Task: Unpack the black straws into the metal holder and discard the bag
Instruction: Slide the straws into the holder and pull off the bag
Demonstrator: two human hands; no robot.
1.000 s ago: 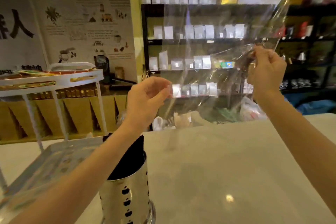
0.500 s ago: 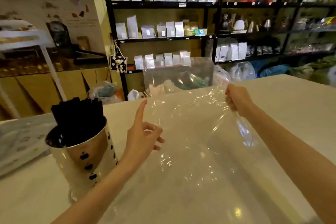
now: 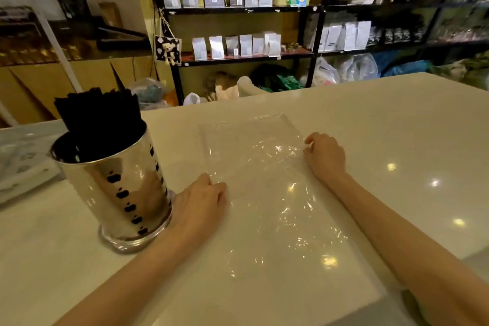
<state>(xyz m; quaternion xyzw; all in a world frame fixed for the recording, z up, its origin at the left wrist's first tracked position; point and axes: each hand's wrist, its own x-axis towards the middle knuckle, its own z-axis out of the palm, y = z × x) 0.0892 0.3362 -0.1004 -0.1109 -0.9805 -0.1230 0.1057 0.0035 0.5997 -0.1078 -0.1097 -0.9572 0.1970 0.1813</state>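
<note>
The clear plastic bag lies flat and empty on the white counter in front of me. My left hand rests palm down on the bag's left edge, fingers together. My right hand presses on the bag's right edge with its fingers curled at the border. To the left stands the shiny metal holder with black cut-out holes. A thick bunch of black straws stands in it, leaning back left. The holder nearly touches my left wrist.
A printed sheet or tray lies at the far left of the counter. Behind the counter stand black shelves with white pouches, and plastic bags on the floor. The counter's near right corner drops off under my right forearm.
The bag went from held up in the air with both hands to spread flat on the counter. Both hands came down and now press on its edges.
</note>
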